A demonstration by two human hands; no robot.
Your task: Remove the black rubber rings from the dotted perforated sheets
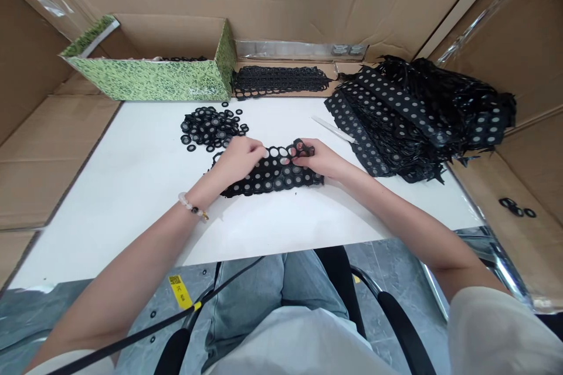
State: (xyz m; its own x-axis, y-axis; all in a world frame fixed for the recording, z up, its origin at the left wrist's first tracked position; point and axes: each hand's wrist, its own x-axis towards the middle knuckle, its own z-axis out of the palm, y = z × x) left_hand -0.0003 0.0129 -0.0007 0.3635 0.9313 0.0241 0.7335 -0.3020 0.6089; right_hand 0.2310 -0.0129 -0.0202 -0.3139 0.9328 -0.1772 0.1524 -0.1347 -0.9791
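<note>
A black rubber sheet (272,179) with rows of round holes lies on the white table in front of me. My left hand (241,157) is closed on its far edge, left of the middle. At the right end of that edge, my right hand (313,157) pinches a curled part of the sheet between thumb and fingers. Along the edge between the hands, the holes show white. Just beyond my left hand is a pile of loose black rubber rings (211,128).
A green patterned box (162,79) holding dark pieces stands back left. Beside it lie stacked perforated strips (281,79). A heap of black perforated sheets (409,117) is on the right, near a white pointed tool (332,128). Several rings (512,206) lie on cardboard far right.
</note>
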